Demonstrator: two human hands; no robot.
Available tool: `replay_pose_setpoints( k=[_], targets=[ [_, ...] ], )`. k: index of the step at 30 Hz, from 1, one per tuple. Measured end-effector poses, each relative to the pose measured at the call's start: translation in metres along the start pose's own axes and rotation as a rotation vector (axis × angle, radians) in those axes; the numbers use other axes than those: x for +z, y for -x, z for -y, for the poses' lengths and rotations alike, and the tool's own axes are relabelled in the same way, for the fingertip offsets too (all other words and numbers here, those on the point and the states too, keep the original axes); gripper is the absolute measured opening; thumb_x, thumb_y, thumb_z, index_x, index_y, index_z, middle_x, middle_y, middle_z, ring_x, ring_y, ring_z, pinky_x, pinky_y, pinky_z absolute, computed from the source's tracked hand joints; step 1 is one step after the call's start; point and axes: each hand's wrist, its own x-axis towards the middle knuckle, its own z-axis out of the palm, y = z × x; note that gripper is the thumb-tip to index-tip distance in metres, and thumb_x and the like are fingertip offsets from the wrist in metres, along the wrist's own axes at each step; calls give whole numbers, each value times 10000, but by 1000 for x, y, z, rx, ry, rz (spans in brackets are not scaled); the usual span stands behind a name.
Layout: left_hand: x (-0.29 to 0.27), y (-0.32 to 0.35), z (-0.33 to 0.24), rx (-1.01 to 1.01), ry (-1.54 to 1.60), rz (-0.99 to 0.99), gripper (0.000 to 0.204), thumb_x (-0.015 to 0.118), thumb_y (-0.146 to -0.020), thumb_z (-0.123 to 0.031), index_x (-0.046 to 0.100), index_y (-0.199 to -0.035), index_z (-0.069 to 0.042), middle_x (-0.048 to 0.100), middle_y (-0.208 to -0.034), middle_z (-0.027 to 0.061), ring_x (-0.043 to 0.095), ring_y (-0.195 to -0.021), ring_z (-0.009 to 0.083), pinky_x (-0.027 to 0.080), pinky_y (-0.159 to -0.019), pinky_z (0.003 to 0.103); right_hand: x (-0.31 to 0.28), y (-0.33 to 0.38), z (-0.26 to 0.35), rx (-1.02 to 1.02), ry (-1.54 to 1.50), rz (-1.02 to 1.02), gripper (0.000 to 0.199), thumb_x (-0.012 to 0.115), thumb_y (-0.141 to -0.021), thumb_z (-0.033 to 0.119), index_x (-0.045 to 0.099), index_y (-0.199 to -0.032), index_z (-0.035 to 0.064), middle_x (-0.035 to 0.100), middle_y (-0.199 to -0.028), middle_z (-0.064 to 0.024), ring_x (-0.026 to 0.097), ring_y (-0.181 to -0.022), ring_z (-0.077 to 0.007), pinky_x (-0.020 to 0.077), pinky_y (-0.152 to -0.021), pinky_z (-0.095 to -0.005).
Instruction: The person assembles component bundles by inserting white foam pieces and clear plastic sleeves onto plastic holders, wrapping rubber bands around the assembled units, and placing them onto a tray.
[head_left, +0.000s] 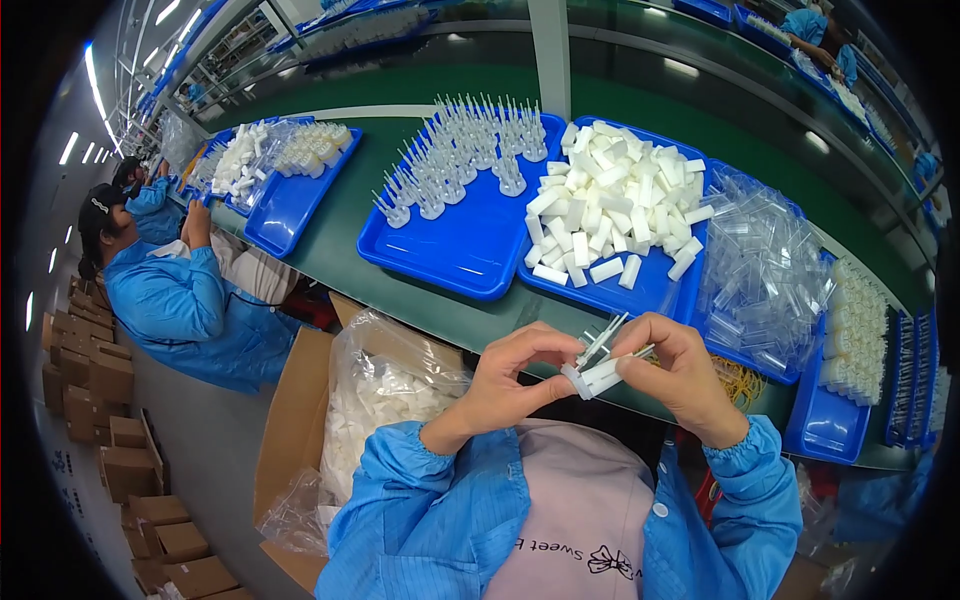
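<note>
In front of my chest, my left hand (512, 378) pinches the rim of a whitish round base with pins (576, 382), which is tilted so its thin pins point up and to the right. My right hand (682, 378) has its thumb and fingers closed on a small white block (602, 372) lying among those pins. Whether the block is seated in the base cannot be made out. Beyond my hands, a blue tray (440, 262) carries several similar pin bases (455, 165) standing upright. The tray (655, 292) to its right is heaped with loose white blocks (610, 195).
Clear plastic tubes (765, 270) fill a tray at the right, beside a tray of cream-coloured parts (858, 330). Below the table edge at left stands an open carton (290, 430) with a plastic bag of white pieces (375, 400). A co-worker in blue (190, 310) sits farther left.
</note>
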Motion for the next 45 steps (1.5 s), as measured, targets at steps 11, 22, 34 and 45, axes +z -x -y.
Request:
replay_pose_setpoints(
  k=[11,22,34,45],
  targets=[
    [-12,-4,-7,-5,-14,-140,255,697,-774,68,642,-1019,18,592,-1025,102,613,-915,163,514,-839,283,-29,-28,19,-106,217,88,287,680,-816,160,645,-1075,42,626,-1042,-64,566,-1032,-177,408,-922,-309],
    [-22,-2,-11,10,60,-296,228,656,-848,29,633,-1075,42,562,-1094,79,588,-926,128,485,-835,247,-60,-96,-64,-575,1564,-5,256,582,-770,61,581,-1026,74,610,-866,-76,584,-851,-257,447,-717,-387],
    [-13,3,-15,68,-266,-229,195,643,-828,50,698,-1006,-11,615,-973,83,587,-874,157,468,-758,241,-57,-68,-27,-95,580,-135,240,627,-845,99,602,-1065,9,651,-920,-58,628,-816,-153,496,-700,-290],
    [7,-10,-21,151,-465,-166,203,670,-789,73,717,-963,-22,628,-923,81,608,-808,161,482,-666,236,-30,-61,-8,99,-509,-77,330,629,-903,225,564,-1166,39,632,-980,-58,610,-843,-129,508,-809,-279]
  ],
)
